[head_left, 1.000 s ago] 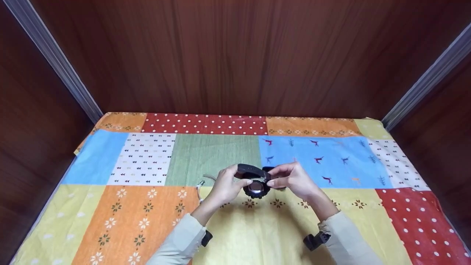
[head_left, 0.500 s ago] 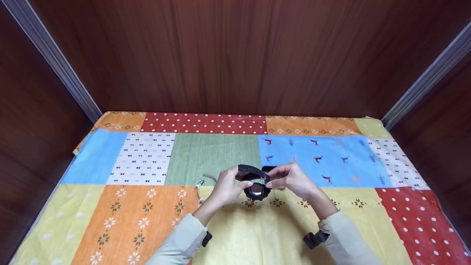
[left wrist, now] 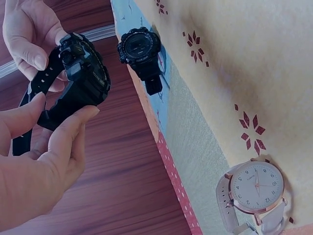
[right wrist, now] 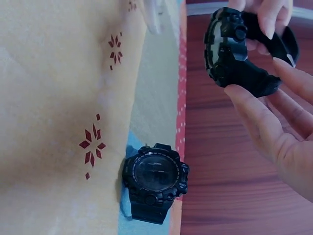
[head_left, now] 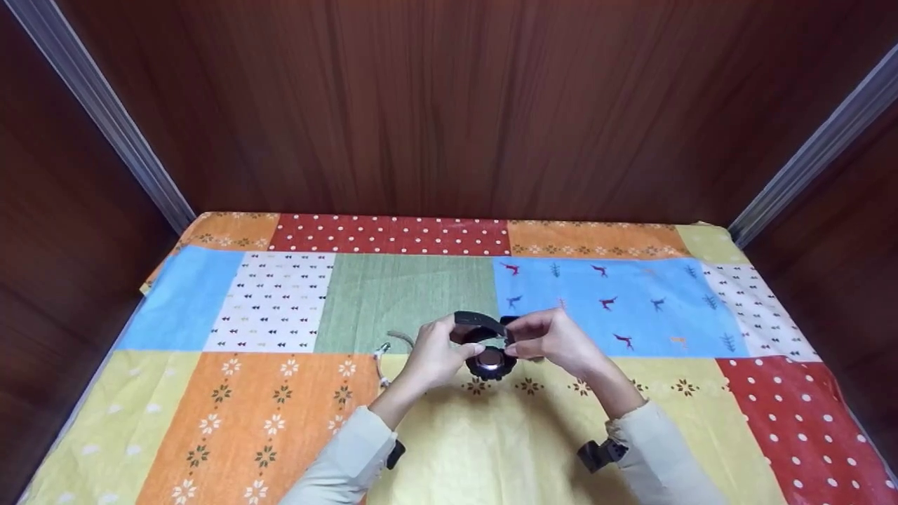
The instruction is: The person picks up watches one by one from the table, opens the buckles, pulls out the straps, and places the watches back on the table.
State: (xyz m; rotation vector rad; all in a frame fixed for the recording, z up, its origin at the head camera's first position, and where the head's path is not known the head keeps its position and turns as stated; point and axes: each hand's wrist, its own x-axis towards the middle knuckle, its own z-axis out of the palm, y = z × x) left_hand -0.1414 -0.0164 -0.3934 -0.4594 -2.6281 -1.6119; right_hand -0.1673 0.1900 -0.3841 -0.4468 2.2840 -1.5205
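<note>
Above the patchwork cloth, both hands hold a black wristwatch point(head_left: 490, 360) with a chunky round case. My left hand point(head_left: 433, 355) pinches its strap and case on one side. On the other side my right hand point(head_left: 559, 344) grips the strap close to the case, between thumb and fingers. The strap arches up behind the face, and the left wrist view shows holes in its end point(left wrist: 45, 78). A second black watch point(right wrist: 155, 174) lies face up on the cloth, mostly behind my right hand in the head view. A watch with a white dial point(left wrist: 257, 186) lies near my left hand.
A patchwork-print cloth point(head_left: 280, 414) covers the table. Brown wood-grain panels point(head_left: 449, 105) stand at the back and sides, with metal strips point(head_left: 112, 112) at the corners. Each sleeve cuff has a small black camera point(head_left: 601, 456) strapped on.
The held watch tilts slightly and its face catches the light differently. My right fingers shift a little along the strap; my left hand stays almost still.
</note>
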